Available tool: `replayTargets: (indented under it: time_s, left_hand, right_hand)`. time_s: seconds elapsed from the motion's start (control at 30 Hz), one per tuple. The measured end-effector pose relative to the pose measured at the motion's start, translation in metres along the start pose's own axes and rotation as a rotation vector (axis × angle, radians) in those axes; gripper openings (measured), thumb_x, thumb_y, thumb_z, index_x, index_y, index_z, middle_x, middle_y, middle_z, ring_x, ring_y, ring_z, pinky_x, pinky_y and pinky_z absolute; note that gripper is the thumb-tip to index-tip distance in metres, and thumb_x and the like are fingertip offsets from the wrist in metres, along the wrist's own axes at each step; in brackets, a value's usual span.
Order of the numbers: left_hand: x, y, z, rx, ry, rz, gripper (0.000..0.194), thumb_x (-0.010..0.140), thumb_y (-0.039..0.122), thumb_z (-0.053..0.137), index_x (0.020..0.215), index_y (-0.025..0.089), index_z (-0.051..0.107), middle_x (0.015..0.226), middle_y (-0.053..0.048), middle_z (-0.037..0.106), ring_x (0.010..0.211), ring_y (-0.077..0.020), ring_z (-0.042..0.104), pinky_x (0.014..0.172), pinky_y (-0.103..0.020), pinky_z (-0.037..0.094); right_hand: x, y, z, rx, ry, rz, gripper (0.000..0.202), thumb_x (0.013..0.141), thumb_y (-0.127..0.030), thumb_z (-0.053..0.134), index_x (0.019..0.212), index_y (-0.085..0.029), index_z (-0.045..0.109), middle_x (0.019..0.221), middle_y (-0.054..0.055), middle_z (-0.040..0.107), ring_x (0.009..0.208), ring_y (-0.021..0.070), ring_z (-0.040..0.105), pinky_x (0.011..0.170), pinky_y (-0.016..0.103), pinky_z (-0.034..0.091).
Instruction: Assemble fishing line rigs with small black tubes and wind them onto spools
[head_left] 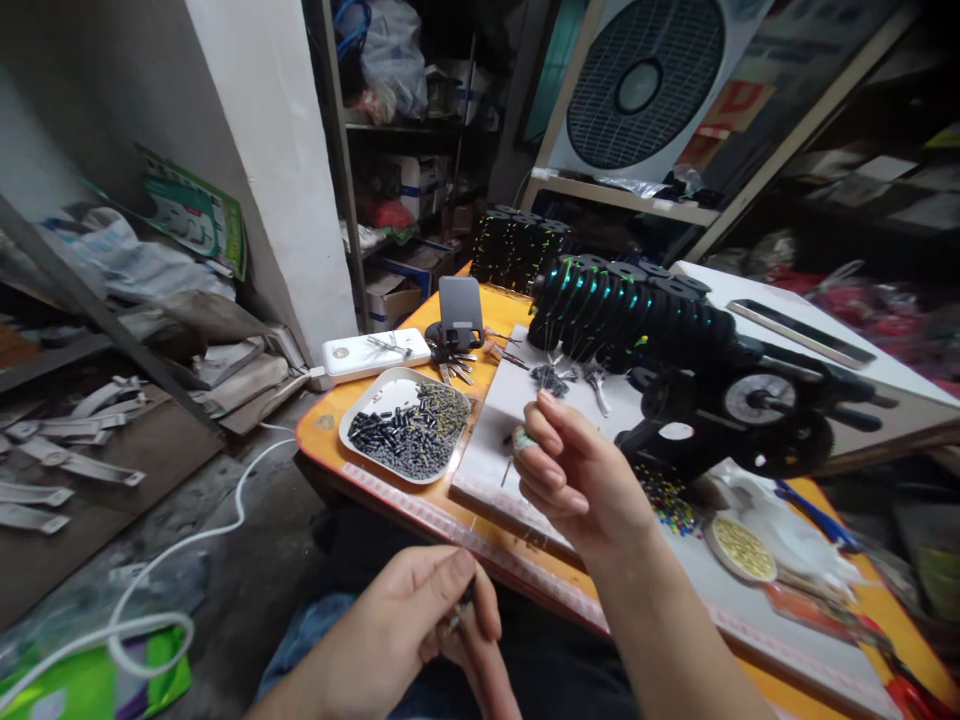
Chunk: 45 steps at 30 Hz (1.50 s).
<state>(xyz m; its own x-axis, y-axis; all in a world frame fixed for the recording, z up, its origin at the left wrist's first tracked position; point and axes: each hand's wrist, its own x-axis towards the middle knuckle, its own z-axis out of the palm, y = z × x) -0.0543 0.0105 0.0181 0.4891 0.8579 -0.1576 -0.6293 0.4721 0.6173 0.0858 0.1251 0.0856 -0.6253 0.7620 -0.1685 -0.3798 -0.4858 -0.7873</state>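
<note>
My left hand point(435, 620) is low in the middle, over my lap, its thumb and fingers closed on a small dark piece point(463, 598) that is mostly hidden. Above the table's front edge, my right hand point(562, 465) is raised, thumb and index finger pinched together and the other fingers curled. What the pinch holds is too small to name. A pale wrap point(523, 440) is on one of its fingers. Beyond this hand lies a small dark cluster point(551, 380) on the grey board point(487, 430). Left of the board is a white tray point(347, 440) of small dark and grey parts.
A black machine with stacked spools point(630, 310) stands at the back right. Silver pliers point(598, 390), colourful beads point(667, 500), a dish of gold beads point(741, 548) and red-handled pliers point(907, 690) lie about. A white power strip point(367, 355) and phone stand point(460, 310) are behind the tray.
</note>
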Motion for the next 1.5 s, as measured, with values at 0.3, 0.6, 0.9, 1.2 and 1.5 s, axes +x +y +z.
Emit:
replayTargets:
  time_s: [0.3, 0.6, 0.9, 1.2, 1.5]
  left_hand:
    - [0.019, 0.036, 0.003, 0.428, -0.036, 0.282, 0.039, 0.100, 0.030, 0.038, 0.136, 0.015, 0.045, 0.092, -0.011, 0.076, 0.088, -0.0249, 0.073, 0.088, -0.042, 0.051]
    - [0.039, 0.062, 0.021, 0.750, 0.068, 0.255, 0.034, 0.099, 0.041, 0.040, 0.090, 0.014, 0.058, 0.063, -0.001, 0.066, 0.042, -0.0112, 0.064, 0.046, -0.020, 0.043]
    - [0.042, 0.043, 0.013, 0.418, 0.050, 0.251, 0.037, 0.096, 0.040, 0.048, 0.073, 0.013, 0.057, 0.050, -0.001, 0.064, 0.034, -0.0100, 0.057, 0.037, -0.017, 0.039]
    - [0.027, 0.024, 0.008, 0.289, 0.081, 0.210, 0.038, 0.094, 0.040, 0.050, 0.072, 0.012, 0.061, 0.050, -0.004, 0.067, 0.023, -0.0009, 0.034, 0.027, -0.013, 0.016]
    - [0.013, 0.009, 0.006, 0.015, 0.037, 0.069, 0.034, 0.094, 0.039, 0.051, 0.076, 0.012, 0.063, 0.049, -0.006, 0.069, 0.023, -0.0040, 0.043, 0.025, -0.010, 0.021]
  right_hand:
    - [-0.011, -0.014, 0.000, -0.588, 0.015, -0.140, 0.031, 0.093, -0.042, 0.056, 0.099, -0.015, 0.071, 0.039, -0.008, 0.043, 0.034, 0.0028, 0.030, 0.033, 0.012, 0.021]
    - [-0.010, -0.022, 0.006, -0.600, -0.025, -0.054, 0.034, 0.092, -0.040, 0.057, 0.110, -0.013, 0.069, 0.039, -0.008, 0.048, 0.026, 0.0023, 0.032, 0.027, 0.010, 0.023]
    - [0.005, 0.000, 0.012, 0.040, 0.045, -0.028, 0.047, 0.075, -0.043, 0.069, 0.056, -0.021, 0.031, 0.040, -0.008, 0.052, 0.020, 0.0014, 0.030, 0.020, 0.009, 0.019]
    - [0.009, 0.007, 0.016, 0.119, 0.126, -0.114, 0.043, 0.079, -0.038, 0.064, 0.056, -0.021, 0.032, 0.039, -0.008, 0.050, 0.022, 0.0010, 0.026, 0.021, 0.008, 0.021]
    - [0.009, 0.008, 0.009, 0.105, 0.116, -0.083, 0.041, 0.083, -0.039, 0.061, 0.057, -0.020, 0.036, 0.040, -0.006, 0.051, 0.022, 0.0013, 0.028, 0.021, 0.008, 0.021]
